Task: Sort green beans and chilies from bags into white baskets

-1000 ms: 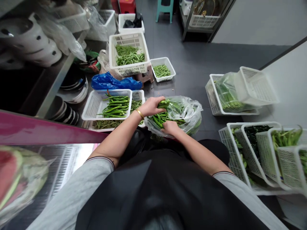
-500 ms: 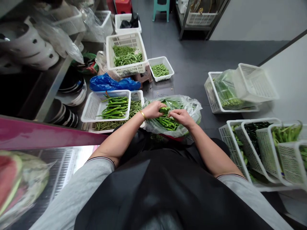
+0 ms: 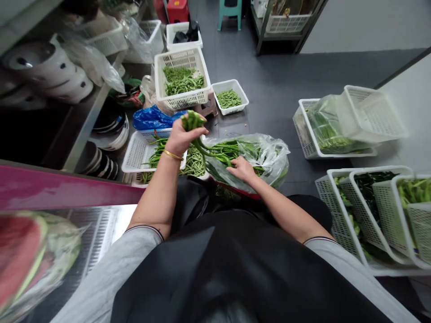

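Note:
My left hand (image 3: pixel 184 134), with a gold bangle at its wrist, is closed round a bunch of long green chili peppers (image 3: pixel 192 120). It is raised above the right edge of a white basket (image 3: pixel 131 152) that has more such peppers in it. The held peppers trail down to the right toward a clear plastic bag (image 3: pixel 278 152) full of green peppers. Over that bag, my right hand (image 3: pixel 244 170) has its thumb and fingers closed at the lower ends of the peppers. Its fingertips are partly hidden among them.
Green beans (image 3: pixel 195 163) lie in a basket under the pepper basket. Beyond are a blue plastic bag (image 3: pixel 151 118), a large bean basket (image 3: pixel 183 101) and a small one (image 3: pixel 230 109). Vegetable baskets (image 3: pixel 340 215) stand at right. A cut watermelon (image 3: pixel 20 251) is at left.
My left hand has moved left and up from the bag, carrying the bunch of peppers. My right hand has shifted slightly left and down. The view has shifted a little.

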{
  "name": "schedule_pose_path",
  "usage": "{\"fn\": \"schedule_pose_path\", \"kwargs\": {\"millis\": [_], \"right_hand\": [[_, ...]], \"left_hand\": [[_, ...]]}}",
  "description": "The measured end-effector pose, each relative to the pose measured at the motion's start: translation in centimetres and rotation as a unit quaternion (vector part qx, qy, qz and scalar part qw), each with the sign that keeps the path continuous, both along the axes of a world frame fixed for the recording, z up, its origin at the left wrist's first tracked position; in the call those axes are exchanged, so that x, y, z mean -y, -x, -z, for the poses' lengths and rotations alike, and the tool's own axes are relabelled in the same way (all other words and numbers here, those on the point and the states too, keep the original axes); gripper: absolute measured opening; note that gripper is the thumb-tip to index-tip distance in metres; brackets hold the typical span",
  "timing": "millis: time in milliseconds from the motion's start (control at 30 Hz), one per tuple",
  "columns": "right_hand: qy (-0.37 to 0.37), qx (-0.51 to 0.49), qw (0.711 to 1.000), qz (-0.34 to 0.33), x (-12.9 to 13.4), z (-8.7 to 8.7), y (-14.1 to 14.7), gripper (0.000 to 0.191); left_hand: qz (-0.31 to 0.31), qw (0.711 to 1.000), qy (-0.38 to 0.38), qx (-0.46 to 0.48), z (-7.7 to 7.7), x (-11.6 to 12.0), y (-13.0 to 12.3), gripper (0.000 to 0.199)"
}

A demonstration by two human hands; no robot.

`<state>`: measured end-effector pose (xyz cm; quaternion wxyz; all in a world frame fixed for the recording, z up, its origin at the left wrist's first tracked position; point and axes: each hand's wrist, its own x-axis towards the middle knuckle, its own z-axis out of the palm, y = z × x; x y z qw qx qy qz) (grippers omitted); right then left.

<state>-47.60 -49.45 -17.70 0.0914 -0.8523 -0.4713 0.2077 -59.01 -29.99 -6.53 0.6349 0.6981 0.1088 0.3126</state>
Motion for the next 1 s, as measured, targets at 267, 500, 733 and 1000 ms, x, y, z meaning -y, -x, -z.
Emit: {"fn": "schedule_pose_path", "kwargs": {"millis": [267, 500, 733, 1000], "right_hand": [[0.017, 0.076, 0.993, -0.090, 0.5, -3.9, -1.7, 0.038], [0.052, 0.055, 0.984, -0.162, 3.0, -5.4, -3.8, 0.025], [-0.093, -0.133, 0.978, -0.134, 4.2, -4.7, -4.8, 0.025], [-0.078, -0.282, 0.951, -0.098, 3.6, -6.7, -4.8, 0.028]], "left_hand": [[0.081, 0.957, -0.248, -0.124, 0.2, 3.5, -1.8, 0.019], [0.224, 0.852, -0.363, -0.304, 6.1, 6.0, -4.3, 0.017], [0.248, 0.851, -0.358, -0.294, 4.4, 5.5, -3.8, 0.023], [0.267, 0.783, -0.432, -0.360, 3.5, 6.9, -3.6, 0.030]]}}
